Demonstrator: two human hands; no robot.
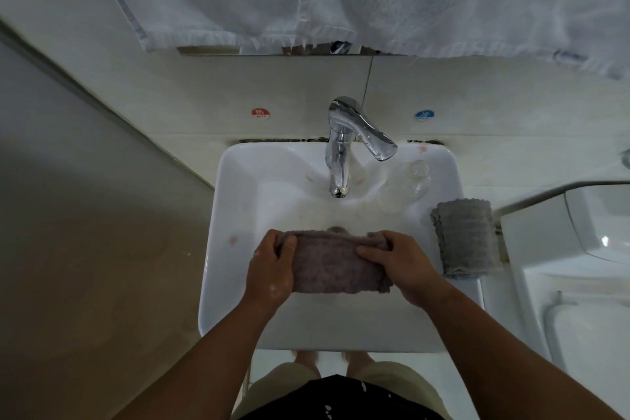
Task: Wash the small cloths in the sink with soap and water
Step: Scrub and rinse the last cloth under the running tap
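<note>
Two hands grip one folded mauve cloth over the white sink.

The left hand, flecked with white suds, curls round the cloth's 9 o'clock end, and the right hand clasps the 3 o'clock end. A grey cloth drapes over the sink's rim at 3 o'clock. The chrome tap stands at 12 o'clock, with a clear bottle just beside it. On the wall tiles, a red sticker at 11 o'clock reads "HOT" and a blue sticker at 1 o'clock reads "COLD".

White sink — folded grey cloth on its right rim, clear glass vessel beside it.
</note>
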